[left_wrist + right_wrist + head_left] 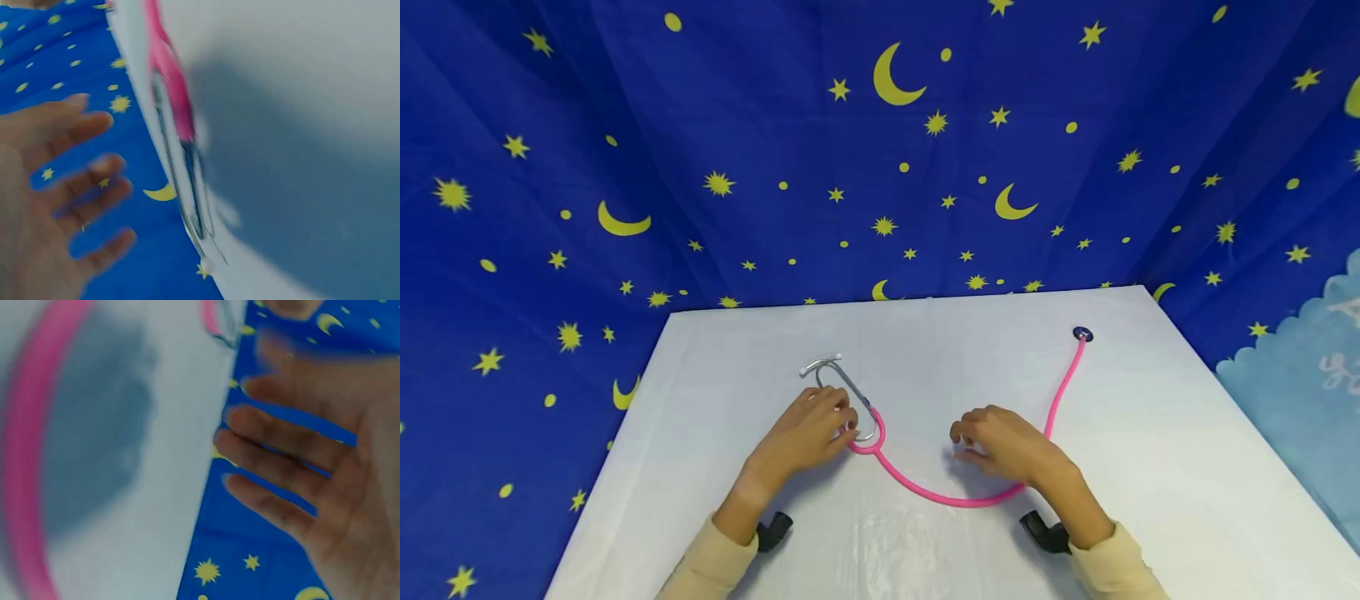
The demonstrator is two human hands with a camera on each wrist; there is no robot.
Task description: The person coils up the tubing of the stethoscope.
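Left hand [805, 429], right hand [1011, 446] loosely spread over white table [1150, 467]; pink stethoscope [955, 502] lying there; starry blue cloth [820, 133] behind.

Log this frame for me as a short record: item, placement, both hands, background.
Item: stethoscope with pink tube
Placement: on white table; chest piece toward the far right
Left-hand grip: fingers relaxed, holding nothing, near the metal headset
Right-hand grip: fingers relaxed, holding nothing, near the tube's curve
Background: blue cloth, yellow stars and moons

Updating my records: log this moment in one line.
stethoscope: on table | left hand: empty, near its metal end | right hand: empty, above table
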